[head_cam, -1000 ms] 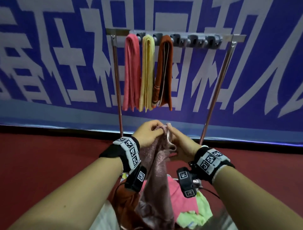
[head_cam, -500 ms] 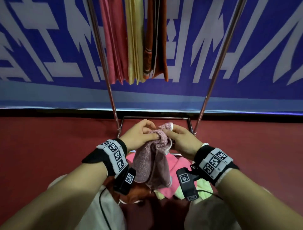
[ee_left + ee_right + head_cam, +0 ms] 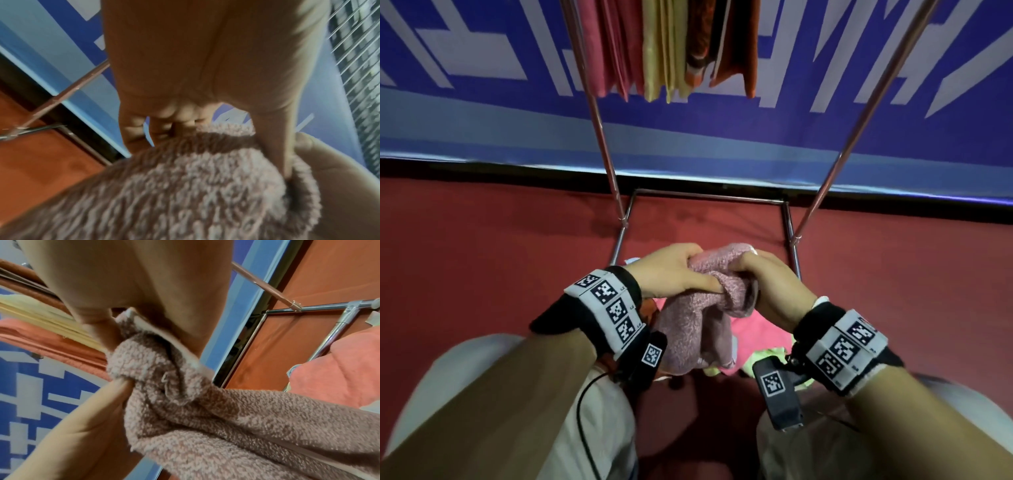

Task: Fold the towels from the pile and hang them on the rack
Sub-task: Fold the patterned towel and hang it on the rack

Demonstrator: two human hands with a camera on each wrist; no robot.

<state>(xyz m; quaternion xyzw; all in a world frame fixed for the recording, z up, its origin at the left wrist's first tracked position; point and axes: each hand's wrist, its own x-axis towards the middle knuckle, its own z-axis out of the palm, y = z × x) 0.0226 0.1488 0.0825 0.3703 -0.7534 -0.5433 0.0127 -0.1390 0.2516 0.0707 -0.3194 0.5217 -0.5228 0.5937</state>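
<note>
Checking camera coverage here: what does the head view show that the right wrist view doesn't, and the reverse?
Head only: both marker wristbands, the yellow-green towel in the pile. Right wrist only: the pale hem running under the right hand, a loose thread loop. Both: the mauve towel gripped by the left hand and right hand, the rack base, hung towels.
</note>
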